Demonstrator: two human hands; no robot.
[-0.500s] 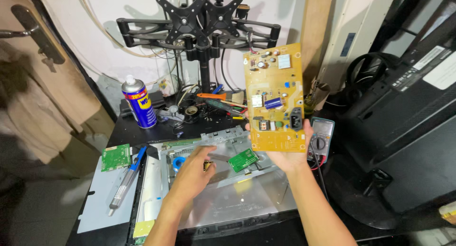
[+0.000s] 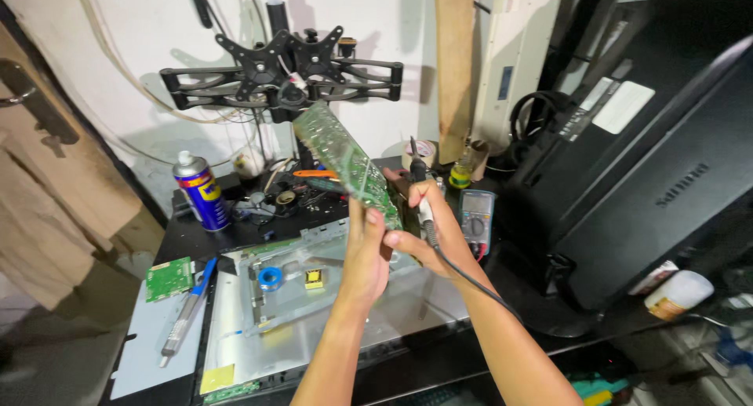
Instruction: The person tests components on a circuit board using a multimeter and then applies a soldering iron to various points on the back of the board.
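Circuit board: half a second ago face-on in our right hand, now turned edge-on above the table, left hand fingers closed on its lower edge. Right fingers now wrap a soldering iron, so solder-side work looks ready.

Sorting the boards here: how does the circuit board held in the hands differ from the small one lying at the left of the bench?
The held circuit board is long, tilted up in the air, gripped by the left hand and right hand. The small circuit board is squarish, lies flat, untouched. Both are green.
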